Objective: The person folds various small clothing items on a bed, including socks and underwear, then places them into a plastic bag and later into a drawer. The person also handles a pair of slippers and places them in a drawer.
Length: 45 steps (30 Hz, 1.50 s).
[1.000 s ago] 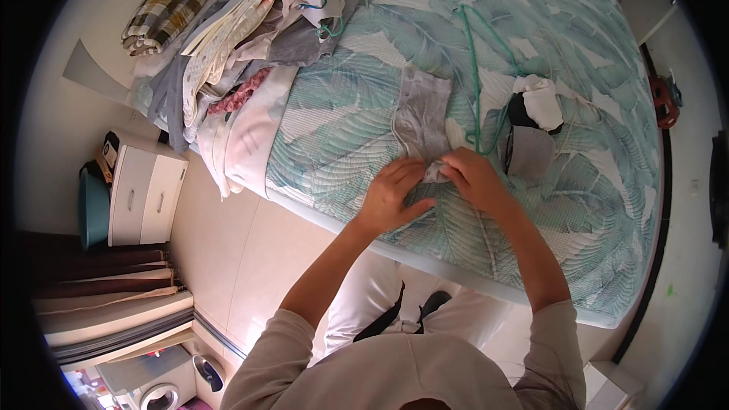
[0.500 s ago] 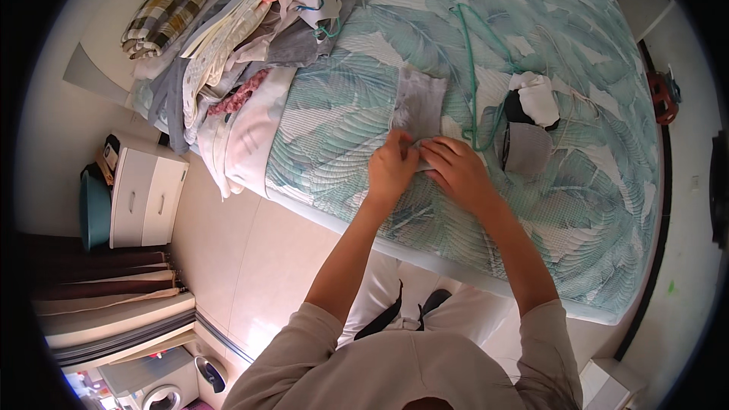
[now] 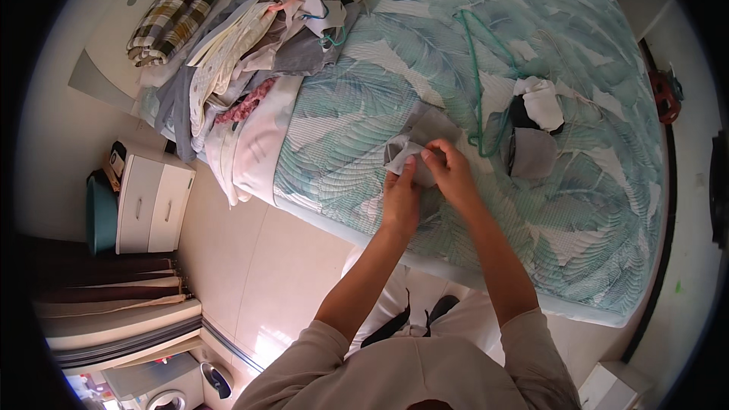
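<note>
A small, thin grey garment, its exact kind hard to tell, is bunched and partly folded on the near part of the bed. My left hand pinches its near left edge between thumb and fingers. Beside it my right hand grips the near right part, thumb and fingertips closed on the fabric. To the right lie a folded grey cloth piece and a white one, which rests partly on a black one. Between these and my hands is a green clothes hanger.
The bed has a leaf-patterned cover. At its far left lies a heap of clothes with hangers in it, near a rolled checked blanket. A white drawer cabinet stands left of the bed, with tiled floor before it.
The grey garment has gone from lying fairly flat to being gathered up, its near end folded over. My left hand has come slightly nearer to me. The view has shifted a little.
</note>
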Each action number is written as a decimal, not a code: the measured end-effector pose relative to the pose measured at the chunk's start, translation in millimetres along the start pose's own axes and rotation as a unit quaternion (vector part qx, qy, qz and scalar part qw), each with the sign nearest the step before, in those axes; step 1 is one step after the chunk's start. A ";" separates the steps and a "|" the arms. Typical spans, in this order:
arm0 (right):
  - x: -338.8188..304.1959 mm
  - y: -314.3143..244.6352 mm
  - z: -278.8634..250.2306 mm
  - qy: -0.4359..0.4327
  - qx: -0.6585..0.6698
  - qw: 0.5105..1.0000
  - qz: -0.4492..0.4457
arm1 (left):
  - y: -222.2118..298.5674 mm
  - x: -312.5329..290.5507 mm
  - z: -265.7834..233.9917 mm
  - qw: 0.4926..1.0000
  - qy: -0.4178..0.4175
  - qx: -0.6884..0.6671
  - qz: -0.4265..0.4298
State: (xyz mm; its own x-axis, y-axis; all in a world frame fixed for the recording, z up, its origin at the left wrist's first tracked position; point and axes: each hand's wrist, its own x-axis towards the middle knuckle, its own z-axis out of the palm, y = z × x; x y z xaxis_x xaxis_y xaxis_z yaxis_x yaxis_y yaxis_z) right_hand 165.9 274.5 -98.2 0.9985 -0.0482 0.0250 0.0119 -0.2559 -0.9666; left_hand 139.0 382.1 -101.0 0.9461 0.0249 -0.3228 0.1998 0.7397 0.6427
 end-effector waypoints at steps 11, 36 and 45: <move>55.2 45.1 -54.0 -0.259 0.374 0.881 0.129 | 51.1 27.6 9.9 0.985 -0.171 -0.009 -0.032; 22.1 -17.6 -6.8 -0.020 0.131 0.983 -0.128 | 1.0 63.4 6.1 0.753 0.060 0.537 0.376; 29.5 -6.7 -11.3 -0.047 0.140 0.984 -0.105 | 8.1 33.4 7.8 0.980 -0.184 0.068 0.017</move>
State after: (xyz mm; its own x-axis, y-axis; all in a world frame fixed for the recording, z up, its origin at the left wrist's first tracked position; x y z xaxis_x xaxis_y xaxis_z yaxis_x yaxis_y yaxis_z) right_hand 194.7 263.9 -88.2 0.9731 0.0699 0.2197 0.2184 0.0255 -0.9755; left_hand 174.2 383.7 -101.1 0.9757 -0.2150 -0.0421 0.1744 0.6460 0.7431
